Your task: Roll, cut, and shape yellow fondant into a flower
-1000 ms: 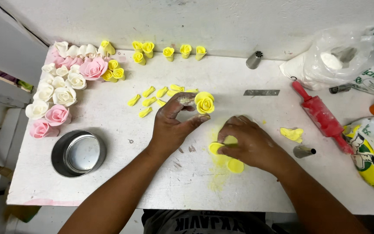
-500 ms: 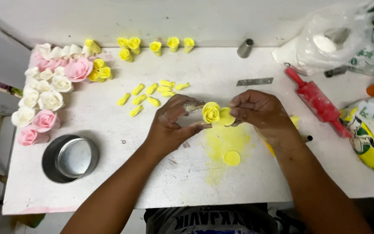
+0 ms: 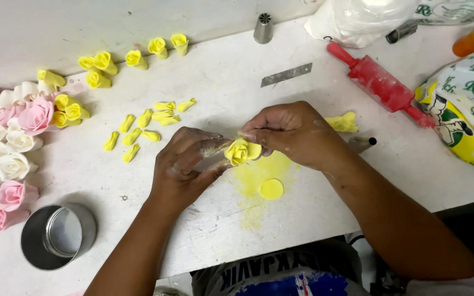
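Yellow fondant rose (image 3: 241, 151) sits between both hands just above the white table (image 3: 325, 203), pinched from two sides. On its left the left hand (image 3: 185, 167) grips it from below, fingers curled narrow around its base together with a thin, pale, dusty piece I cannot identify. On its right the right hand (image 3: 292, 131) closes over it, fingertips (image 3: 250, 136) pressed to the outer petals. Directly below the hands a flat yellow disc (image 3: 271, 188) lies on a smear of yellow powder (image 3: 256, 181). Just behind the right hand a scrap of yellow fondant (image 3: 342, 123) rests on the table, and beyond that a red rolling pin (image 3: 379, 85) lies slanted. A small metal blade (image 3: 286, 74) and a metal piping nozzle (image 3: 263, 27) lie well beyond the hands. Left of the left hand small yellow petal pieces (image 3: 144, 129) are scattered, with a row of yellow buds (image 3: 133, 57) farther away. Far to the left is a cluster of pink and white roses (image 3: 9, 148), and near the left forearm stands a round metal tin (image 3: 56, 235). Printed bags (image 3: 467, 109) lie to the far right.
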